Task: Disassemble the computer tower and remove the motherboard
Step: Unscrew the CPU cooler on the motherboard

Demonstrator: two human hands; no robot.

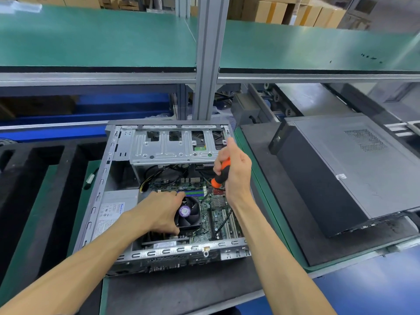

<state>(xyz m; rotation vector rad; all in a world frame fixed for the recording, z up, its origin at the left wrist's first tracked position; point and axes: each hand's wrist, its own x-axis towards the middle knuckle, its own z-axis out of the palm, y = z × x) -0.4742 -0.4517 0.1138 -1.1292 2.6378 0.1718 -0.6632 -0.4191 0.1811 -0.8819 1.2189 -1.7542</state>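
Head view: right hand (pixel 236 171) grips screwdriver (pixel 220 175); left hand (pixel 159 212) holds fan (pixel 189 212).

Green-topped upper shelf (pixel 97 39) spans the top half of the frame, edged in grey metal. Aluminium upright post (pixel 210 57) rises at centre top. Cardboard boxes (pixel 302 13) stacked along the upper right, more at upper left. Blue panel (pixel 122 105) under the shelf, left of centre. Roller conveyor rail (pixel 276 101) runs at right of centre. Green workbench mat (pixel 268 201) with dark foam pad (pixel 302 226) at right; black foam tray (pixel 29 178) at left. Bright, even light.
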